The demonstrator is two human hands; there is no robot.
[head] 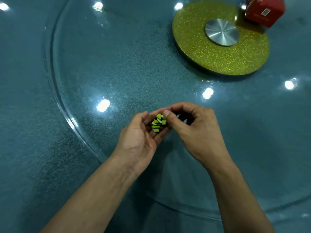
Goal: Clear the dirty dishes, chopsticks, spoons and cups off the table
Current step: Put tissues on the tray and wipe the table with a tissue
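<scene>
Scraps (157, 123), green and white, little chopped bits, sit piled in the cupped left hand (143, 132) just below the middle of the view, above the worktop (30, 148). They look light, loose and probably damp, so they'll likely scatter if that palm tips; best taken by pinching one at a time or kept cradled. The left hand is palm-up, fingers curled into a shallow bowl, grip loosely closed round the heap. The right hand (190, 126) comes in from four o'clock, knuckles up, thumb and fingertips pinched at the pile's top edge; whether it's grasping a piece I cannot tell. No dishes, chopsticks or cups in view. A glass turntable (60, 98) lies under the hands, its gold hub (193, 47) at one o'clock, beside a red box (262, 12).
</scene>
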